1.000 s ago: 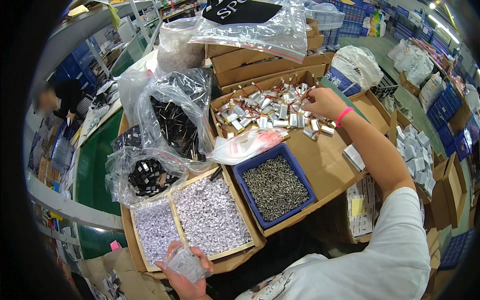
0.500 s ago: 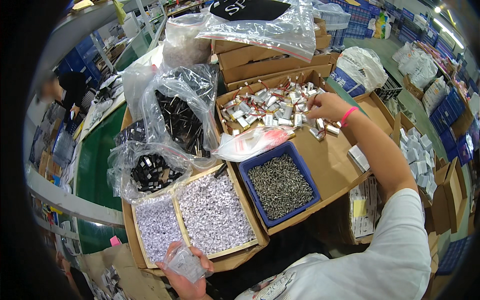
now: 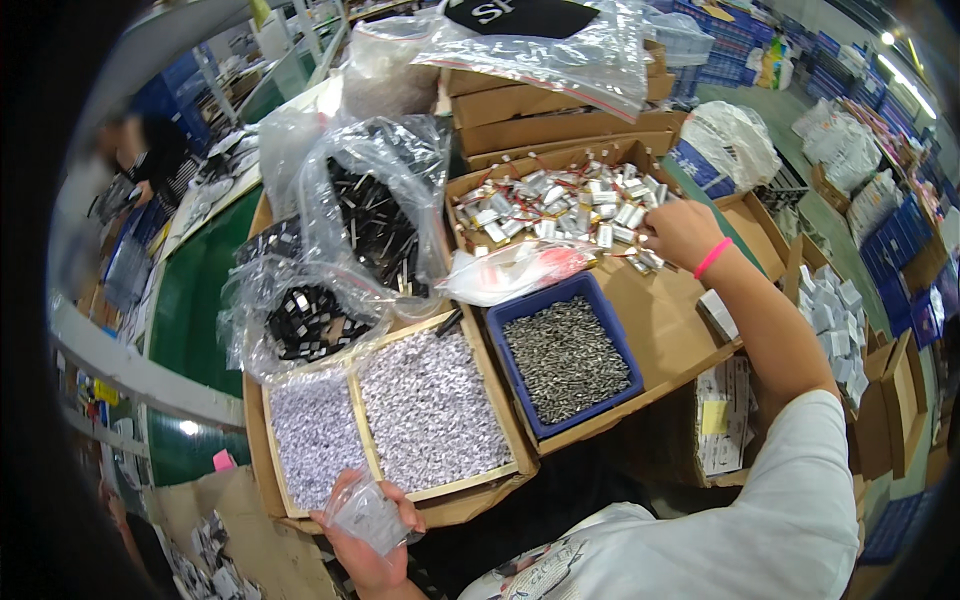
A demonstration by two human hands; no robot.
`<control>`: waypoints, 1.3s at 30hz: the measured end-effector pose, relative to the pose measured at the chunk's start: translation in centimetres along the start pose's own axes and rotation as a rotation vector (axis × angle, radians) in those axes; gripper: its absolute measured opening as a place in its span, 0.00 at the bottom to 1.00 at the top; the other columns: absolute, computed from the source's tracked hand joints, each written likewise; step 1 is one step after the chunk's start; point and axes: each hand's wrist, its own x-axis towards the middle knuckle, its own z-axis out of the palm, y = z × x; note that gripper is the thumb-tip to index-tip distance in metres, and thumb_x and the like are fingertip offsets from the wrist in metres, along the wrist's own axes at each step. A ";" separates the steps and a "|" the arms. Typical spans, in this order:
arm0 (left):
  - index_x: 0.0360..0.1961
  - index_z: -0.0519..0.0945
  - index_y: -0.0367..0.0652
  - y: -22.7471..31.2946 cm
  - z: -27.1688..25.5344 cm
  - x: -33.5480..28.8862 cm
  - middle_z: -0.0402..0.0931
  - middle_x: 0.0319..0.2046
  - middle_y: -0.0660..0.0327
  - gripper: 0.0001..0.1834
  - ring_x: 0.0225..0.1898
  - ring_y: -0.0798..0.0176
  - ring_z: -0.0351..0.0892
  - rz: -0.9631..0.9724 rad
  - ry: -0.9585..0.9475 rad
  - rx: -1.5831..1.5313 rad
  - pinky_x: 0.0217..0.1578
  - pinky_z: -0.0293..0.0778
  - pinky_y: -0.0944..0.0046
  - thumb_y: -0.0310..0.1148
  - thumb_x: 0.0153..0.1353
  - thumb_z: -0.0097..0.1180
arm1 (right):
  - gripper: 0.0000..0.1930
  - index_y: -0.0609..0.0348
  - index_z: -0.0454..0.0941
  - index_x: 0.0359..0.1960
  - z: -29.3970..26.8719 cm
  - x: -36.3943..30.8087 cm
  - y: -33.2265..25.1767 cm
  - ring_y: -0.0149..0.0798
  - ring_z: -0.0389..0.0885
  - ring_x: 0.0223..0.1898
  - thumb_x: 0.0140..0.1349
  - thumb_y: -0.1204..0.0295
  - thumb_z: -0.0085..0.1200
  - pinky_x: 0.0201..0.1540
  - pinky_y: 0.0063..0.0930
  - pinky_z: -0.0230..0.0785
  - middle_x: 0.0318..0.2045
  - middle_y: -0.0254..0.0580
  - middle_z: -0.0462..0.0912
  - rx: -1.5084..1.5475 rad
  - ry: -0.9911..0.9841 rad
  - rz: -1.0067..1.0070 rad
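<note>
In my left hand (image 3: 365,570) is a small clear plastic bag (image 3: 368,515), gripped between thumb and fingers above the near edge of a tray of small white pieces (image 3: 430,405). My right hand (image 3: 685,235) reaches into the right end of a heap of small silver battery cells (image 3: 545,208) with red wires, lying in a cardboard box. Its fingers curl down among the cells; whatever they pinch is hidden. Left of that wrist, a clear zip bag with red marks (image 3: 520,270) lies between the heap and a blue bin of small metal pins or screws (image 3: 562,362).
Open plastic bags hold black stick-like parts (image 3: 375,230) and small black pieces (image 3: 310,325) to the left. White boxes (image 3: 830,320) fill a carton at right. Stacked cardboard (image 3: 560,130) stands behind. Another person (image 3: 145,160) is at far left, beside a green surface (image 3: 195,290).
My right hand has shifted slightly right and nearer along the heap, its fingers more curled. The left hand still holds the clear bag. The whole view has moved a little.
</note>
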 end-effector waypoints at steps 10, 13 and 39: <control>0.58 0.66 0.42 0.2 -0.6 -0.8 0.75 0.41 0.45 0.37 0.32 0.57 0.77 0.025 -0.234 -0.113 0.33 0.76 0.59 0.64 0.63 0.34 | 0.12 0.48 0.84 0.33 1.9 -0.4 0.5 0.49 0.81 0.34 0.44 0.66 0.57 0.38 0.42 0.73 0.28 0.46 0.82 0.040 0.041 -0.057; 0.58 0.66 0.45 0.2 -0.6 -1.0 0.74 0.41 0.44 0.36 0.33 0.55 0.77 0.038 -0.227 -0.091 0.32 0.76 0.57 0.64 0.63 0.35 | 0.15 0.49 0.83 0.35 1.2 -0.2 1.2 0.48 0.80 0.31 0.44 0.64 0.58 0.36 0.40 0.72 0.28 0.46 0.82 0.087 0.000 -0.023; 0.61 0.58 0.36 -0.1 2.4 1.2 0.75 0.41 0.48 0.38 0.34 0.63 0.75 0.174 -0.333 0.092 0.35 0.73 0.65 0.60 0.65 0.36 | 0.11 0.58 0.80 0.42 -10.0 -6.3 -24.2 0.32 0.81 0.27 0.57 0.70 0.60 0.30 0.26 0.71 0.30 0.42 0.81 1.190 -0.323 -1.280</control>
